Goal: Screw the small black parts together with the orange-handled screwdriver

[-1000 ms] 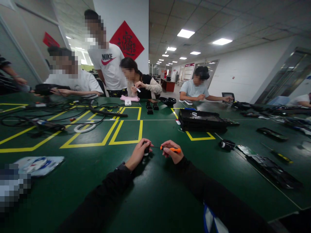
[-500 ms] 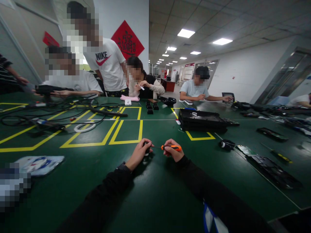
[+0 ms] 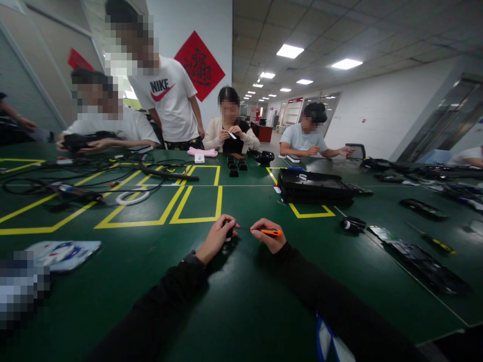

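Near the middle of the green table, my left hand (image 3: 219, 235) is closed around a small black cylindrical part (image 3: 228, 230) with a pale lower end, its kind too small to make out. An orange-and-black screwdriver (image 3: 271, 232) lies in the grip of my right hand (image 3: 268, 236), its handle pointing right. The thin shaft runs left toward the black part and the left fingers. Whether its tip touches the part is hidden by those fingers.
Tangled black cables (image 3: 86, 181) and a white cable coil (image 3: 132, 197) lie left. Stacked black trays (image 3: 315, 186) stand ahead right. Farther right are a black-and-yellow screwdriver (image 3: 437, 245) and an opened black housing (image 3: 418, 261). Several people sit or stand across the table (image 3: 249, 301).
My right fingers have shifted along the screwdriver's handle, while my left hand keeps its place on the black part. Across the table, one person's head has turned to face forward.
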`<state>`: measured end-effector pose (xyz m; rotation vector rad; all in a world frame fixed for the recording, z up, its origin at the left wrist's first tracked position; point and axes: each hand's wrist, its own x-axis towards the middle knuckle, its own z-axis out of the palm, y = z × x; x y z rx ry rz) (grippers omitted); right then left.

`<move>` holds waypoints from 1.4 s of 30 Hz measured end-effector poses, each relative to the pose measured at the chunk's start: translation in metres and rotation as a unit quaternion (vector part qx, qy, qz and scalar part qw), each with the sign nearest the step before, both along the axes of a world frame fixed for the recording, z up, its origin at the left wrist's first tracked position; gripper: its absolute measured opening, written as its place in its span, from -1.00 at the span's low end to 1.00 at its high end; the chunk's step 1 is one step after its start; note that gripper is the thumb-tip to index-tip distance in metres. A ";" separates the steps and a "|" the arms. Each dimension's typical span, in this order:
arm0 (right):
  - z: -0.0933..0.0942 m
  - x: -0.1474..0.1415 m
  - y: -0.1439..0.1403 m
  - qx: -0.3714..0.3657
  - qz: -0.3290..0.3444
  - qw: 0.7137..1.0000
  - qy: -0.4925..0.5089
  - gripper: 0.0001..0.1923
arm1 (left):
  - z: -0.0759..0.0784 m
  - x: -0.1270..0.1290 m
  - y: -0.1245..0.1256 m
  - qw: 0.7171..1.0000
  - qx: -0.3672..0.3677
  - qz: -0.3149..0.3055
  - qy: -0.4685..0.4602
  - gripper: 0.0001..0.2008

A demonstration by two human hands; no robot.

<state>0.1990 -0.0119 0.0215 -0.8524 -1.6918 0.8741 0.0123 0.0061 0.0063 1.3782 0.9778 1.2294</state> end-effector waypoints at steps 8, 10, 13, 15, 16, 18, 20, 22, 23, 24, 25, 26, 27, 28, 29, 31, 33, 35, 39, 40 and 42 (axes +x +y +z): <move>-0.002 0.000 0.002 -0.040 0.011 0.998 0.037 -0.78 | 0.002 0.001 -0.002 1.000 0.003 -0.011 0.009 -0.77; -0.004 -0.001 0.003 -0.074 0.020 0.995 0.061 -0.75 | 0.003 0.001 -0.002 1.000 0.003 -0.010 0.012 -0.76; -0.006 -0.001 0.003 -0.101 0.033 0.991 0.079 -0.74 | 0.003 0.001 -0.002 1.000 -0.001 -0.008 0.012 -0.75; -0.006 -0.001 0.003 -0.098 0.040 0.991 0.079 -0.80 | 0.002 0.000 -0.002 1.000 -0.004 -0.008 0.008 -0.74; -0.006 0.000 0.003 -0.087 0.043 0.992 0.077 -0.83 | 0.002 0.000 -0.002 1.000 -0.004 -0.008 0.006 -0.74; -0.004 0.001 0.003 -0.051 0.045 0.996 0.064 -0.86 | 0.001 0.000 -0.001 1.000 -0.002 -0.007 0.002 -0.74; -0.001 0.001 0.002 -0.017 0.048 0.998 0.046 -0.90 | 0.002 0.001 -0.002 1.000 -0.002 -0.005 -0.001 -0.74; 0.000 0.001 0.000 -0.014 0.046 0.998 0.036 -0.90 | 0.002 0.001 -0.002 1.000 -0.004 -0.002 -0.003 -0.73; 0.000 0.000 0.000 -0.025 0.044 0.998 0.036 -0.87 | 0.003 0.001 -0.003 1.000 -0.005 -0.001 -0.004 -0.73; 0.000 0.000 0.000 -0.040 0.039 0.998 0.042 -0.83 | 0.003 0.001 -0.003 1.000 -0.005 -0.001 -0.004 -0.73; 0.000 -0.001 0.000 -0.058 0.035 0.996 0.049 -0.80 | 0.004 0.001 -0.003 1.000 -0.006 0.000 -0.004 -0.73; -0.001 -0.001 0.000 -0.075 0.032 0.995 0.058 -0.77 | 0.004 0.001 -0.003 1.000 -0.007 -0.001 -0.004 -0.73; -0.001 -0.002 0.001 -0.090 0.033 0.993 0.067 -0.76 | 0.004 0.001 -0.003 1.000 -0.008 -0.002 -0.004 -0.73; -0.002 -0.002 0.002 -0.101 0.034 0.991 0.076 -0.76 | 0.003 0.001 -0.003 1.000 -0.008 -0.004 -0.004 -0.74; -0.003 -0.001 0.003 -0.106 0.036 0.990 0.081 -0.77 | 0.003 0.001 -0.003 1.000 -0.008 -0.006 -0.004 -0.74; -0.004 0.000 0.004 -0.091 0.042 0.992 0.074 -0.82 | 0.003 0.001 -0.003 1.000 -0.006 -0.009 -0.004 -0.74; -0.004 0.001 0.004 -0.055 0.051 0.996 0.048 -0.85 | 0.003 0.001 -0.003 1.000 -0.004 -0.008 -0.002 -0.75; -0.004 0.002 0.003 -0.035 0.060 0.997 0.028 -0.86 | 0.004 0.001 -0.004 1.000 -0.003 -0.002 0.001 -0.75; -0.005 -0.002 0.002 -0.092 0.055 0.992 0.062 -0.75 | 0.004 0.001 -0.004 1.000 -0.005 0.002 0.006 -0.75; -0.005 -0.002 0.003 -0.107 0.050 0.990 0.075 -0.73 | 0.004 0.001 -0.003 1.000 -0.004 0.001 0.007 -0.75; -0.005 -0.003 0.003 -0.123 0.045 0.987 0.091 -0.76 | 0.003 0.001 -0.002 1.000 0.000 -0.002 0.007 -0.75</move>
